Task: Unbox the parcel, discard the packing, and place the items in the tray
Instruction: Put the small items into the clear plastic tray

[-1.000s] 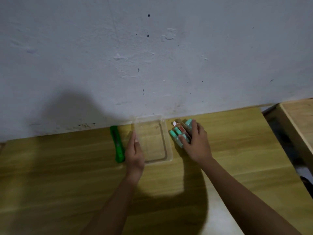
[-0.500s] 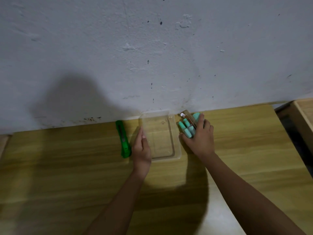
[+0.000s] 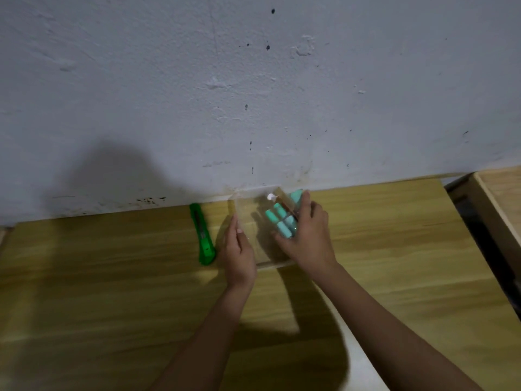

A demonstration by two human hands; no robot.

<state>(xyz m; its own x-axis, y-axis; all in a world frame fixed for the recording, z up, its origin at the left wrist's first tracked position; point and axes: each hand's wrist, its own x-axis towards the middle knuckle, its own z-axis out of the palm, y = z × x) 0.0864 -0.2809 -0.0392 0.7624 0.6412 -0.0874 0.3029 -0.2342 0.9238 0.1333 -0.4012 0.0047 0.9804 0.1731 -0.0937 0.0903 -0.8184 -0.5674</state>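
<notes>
Against the white wall (image 3: 253, 80), at the far edge of the wooden table (image 3: 112, 292), sits a clear plastic tray (image 3: 260, 263). Over its right half the right hand (image 3: 306, 244) grips a small bundle of mint-green tubes (image 3: 283, 221), fingers curled round the bundle's right side and thumb below it; a thin brown stick with a white tip shows among them. Whether the bundle touches the tray floor or is held just above it cannot be told. On the tray's left side the left hand (image 3: 239, 255) lies flat, fingers straight and together along the rim, holding nothing. Just left of that hand a green box cutter (image 3: 203, 235) lies on the table, lengthwise toward the wall, apart from the tray. Another wooden surface (image 3: 501, 198) shows at the right edge.
</notes>
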